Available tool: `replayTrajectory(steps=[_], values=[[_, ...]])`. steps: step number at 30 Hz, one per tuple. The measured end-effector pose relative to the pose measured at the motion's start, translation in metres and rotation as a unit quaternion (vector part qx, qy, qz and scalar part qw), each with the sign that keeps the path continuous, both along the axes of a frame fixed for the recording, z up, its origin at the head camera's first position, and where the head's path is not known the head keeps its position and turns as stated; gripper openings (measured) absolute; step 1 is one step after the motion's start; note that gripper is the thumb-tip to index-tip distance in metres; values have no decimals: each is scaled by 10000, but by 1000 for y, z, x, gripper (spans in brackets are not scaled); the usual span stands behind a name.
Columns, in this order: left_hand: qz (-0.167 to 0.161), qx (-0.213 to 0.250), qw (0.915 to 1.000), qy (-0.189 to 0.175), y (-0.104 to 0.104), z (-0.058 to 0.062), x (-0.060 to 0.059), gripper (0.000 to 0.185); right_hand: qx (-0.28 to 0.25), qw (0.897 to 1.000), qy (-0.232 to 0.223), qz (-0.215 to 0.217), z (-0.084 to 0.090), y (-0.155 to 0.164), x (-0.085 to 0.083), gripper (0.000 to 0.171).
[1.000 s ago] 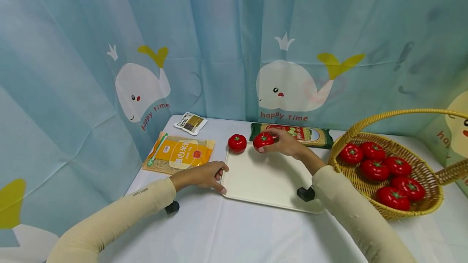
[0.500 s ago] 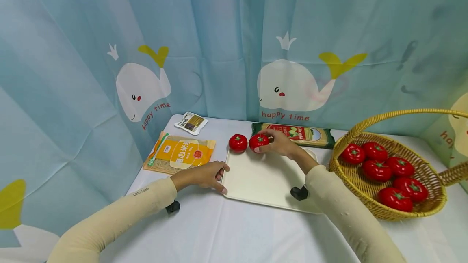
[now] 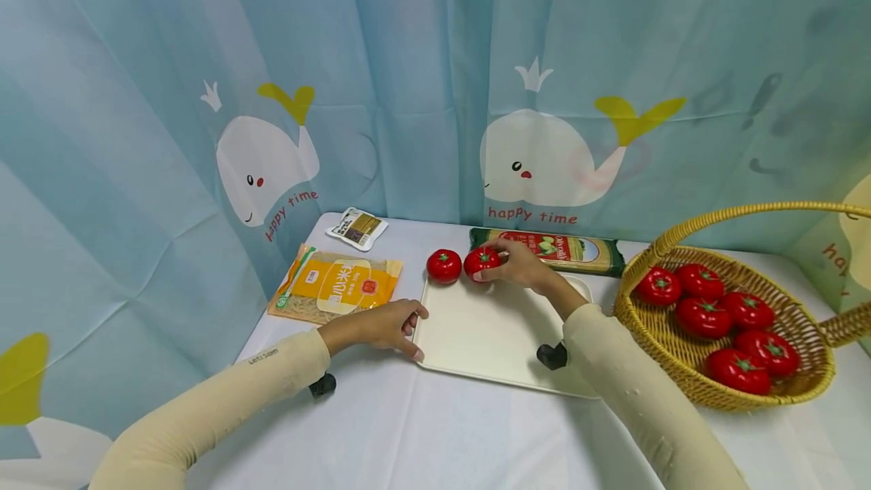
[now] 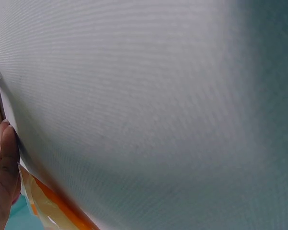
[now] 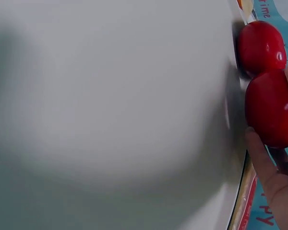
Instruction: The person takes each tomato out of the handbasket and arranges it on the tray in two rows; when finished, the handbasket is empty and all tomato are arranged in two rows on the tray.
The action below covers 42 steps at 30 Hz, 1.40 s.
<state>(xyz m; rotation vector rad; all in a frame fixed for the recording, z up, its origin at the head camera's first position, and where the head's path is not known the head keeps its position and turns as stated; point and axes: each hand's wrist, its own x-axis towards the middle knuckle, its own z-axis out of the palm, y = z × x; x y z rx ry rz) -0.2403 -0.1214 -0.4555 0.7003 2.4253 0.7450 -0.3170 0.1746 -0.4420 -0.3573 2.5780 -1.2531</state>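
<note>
My right hand [image 3: 515, 265] grips a red tomato [image 3: 481, 262] [image 5: 271, 114] at the far edge of a cream cutting board [image 3: 495, 336]. That tomato sits right against a second tomato [image 3: 444, 265] [image 5: 260, 47] standing just off the board's far left corner. My left hand [image 3: 381, 326] rests on the table with its fingers touching the board's left edge; in the left wrist view only its fingers [image 4: 5, 163] show beside the board. A wicker basket [image 3: 819, 380] at the right holds several more tomatoes [image 3: 702, 316].
A yellow noodle packet [image 3: 335, 285] lies left of the board, a small sachet [image 3: 357, 228] behind it. A green pasta pack [image 3: 571, 249] lies along the back by the whale-print curtain [image 3: 435, 82]. White cloth covers the table [image 3: 435, 429].
My right hand has slid the held tomato leftward until it sits against the other tomato. The left hand has stayed at the board's edge.
</note>
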Motion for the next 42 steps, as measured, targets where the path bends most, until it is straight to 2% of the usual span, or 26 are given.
replayTrajectory(steps=[11,19,30,42], values=[[48,-50,10000,-62,0,2,0,67,103,9999,25,19,-4,1,2,66],[69,-18,9999,-75,1,0,0,67,191,9997,-125,46,-2,-2,1,67],[20,-93,9999,-43,0,0,0,68,105,9995,-260,145,-1,-3,3,63],[42,-145,9999,-60,1,2,1,68,37,9997,-180,188,-3,-1,3,65]])
